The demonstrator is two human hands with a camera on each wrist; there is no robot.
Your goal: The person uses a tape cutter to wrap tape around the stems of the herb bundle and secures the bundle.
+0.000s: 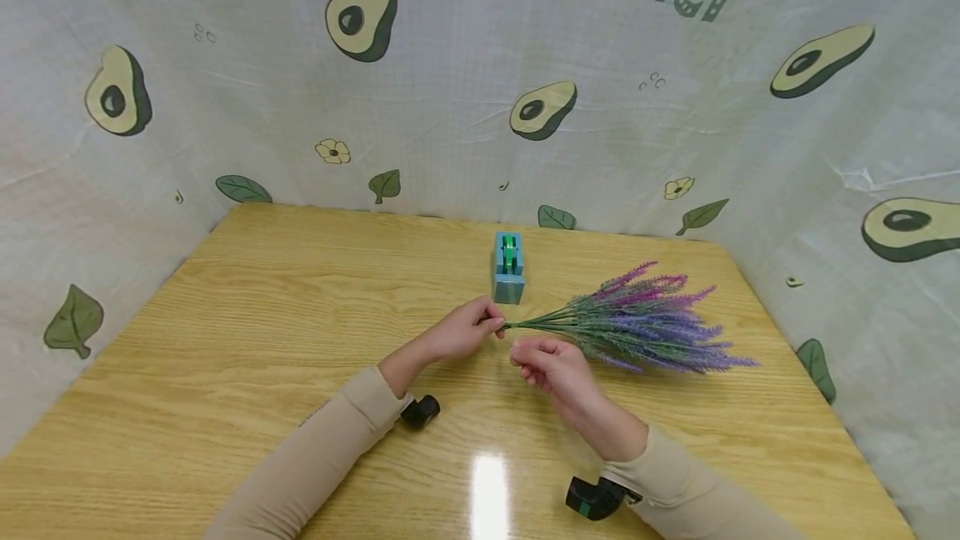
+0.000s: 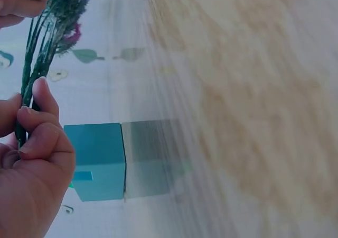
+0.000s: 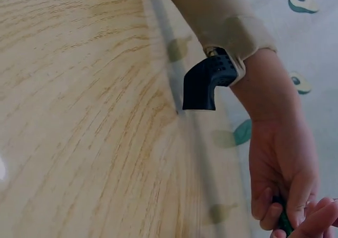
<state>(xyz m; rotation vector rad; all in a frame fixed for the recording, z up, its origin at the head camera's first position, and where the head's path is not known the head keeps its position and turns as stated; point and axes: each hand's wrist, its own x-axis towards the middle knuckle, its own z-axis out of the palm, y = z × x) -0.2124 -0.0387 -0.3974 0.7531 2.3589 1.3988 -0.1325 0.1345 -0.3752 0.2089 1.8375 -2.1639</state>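
Lavender bunch (image 1: 648,325) over wood table (image 1: 322,273), flower heads at 3 o'clock from left hand (image 1: 467,330) in head view. Stems (image 1: 546,321) gathered narrow, running back toward 9 o'clock into that hand. Pinched there at the bare ends between thumb and curled fingers; clear in left wrist view too. Probably gripped low to keep stems bundled and blooms uncrushed. Stem end lifted off the wood, likely for finger access all round. Can't tell whether flower heads rest on the table.

Right hand (image 1: 558,371) at 4 o'clock from left, just beside the stems, no contact visible. Thumb and forefinger tips drawn together, other fingers bent. Can't tell if pinching something thin and clear or nothing. Probably parked there for short reach to the stems.

Blue tape dispenser (image 1: 509,288) upright at 1 o'clock from left hand, near but apart from the stems, green roll (image 1: 509,250) in its top. Short end facing 6 o'clock, toward the person. Sensibly placed: close to both hands, outside the spread of the flowers.
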